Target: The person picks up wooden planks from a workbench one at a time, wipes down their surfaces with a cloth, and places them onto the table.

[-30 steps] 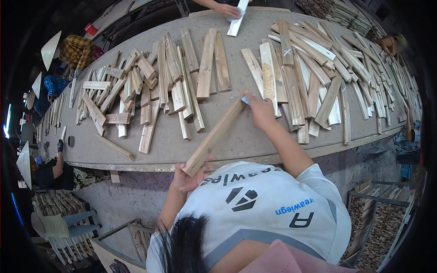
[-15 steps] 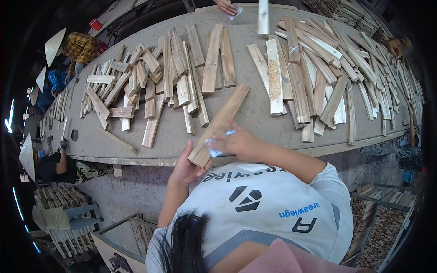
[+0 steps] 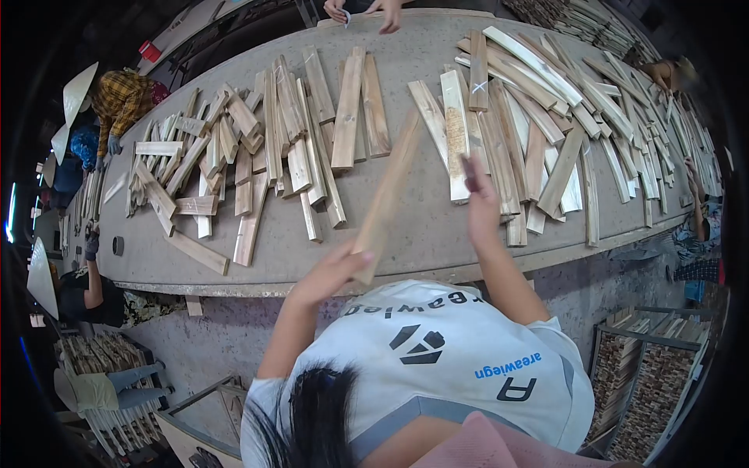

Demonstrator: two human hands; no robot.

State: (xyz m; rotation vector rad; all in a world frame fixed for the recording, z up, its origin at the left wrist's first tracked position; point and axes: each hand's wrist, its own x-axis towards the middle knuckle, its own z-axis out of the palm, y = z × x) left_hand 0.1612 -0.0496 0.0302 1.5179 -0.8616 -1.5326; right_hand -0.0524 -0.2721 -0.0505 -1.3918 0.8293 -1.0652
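Note:
My left hand (image 3: 337, 271) grips the near end of a long wooden strip (image 3: 392, 183), which slants up and away over the table and is slightly blurred. To the right of that strip, my right hand (image 3: 481, 195) is raised near a pale plank with a rough brown patch (image 3: 455, 117). Its fingers are smeared by motion, and whether they hold anything cannot be made out. A loose pile of wooden strips (image 3: 292, 117) lies to the left, and a larger pile (image 3: 538, 125) to the right.
Across the table (image 3: 374, 226), a co-worker's hands (image 3: 363, 14) show, one with a small cloth. Other people stand at the left, one wearing dark gloves (image 3: 92, 243). A short strip (image 3: 197, 253) lies near the front edge. Racks of wood (image 3: 651, 374) stand at the lower right.
My right hand has moved off the strip to the right. The held strip has tilted more upright. The co-worker's pale plank has joined the right pile, and their hands have shifted left.

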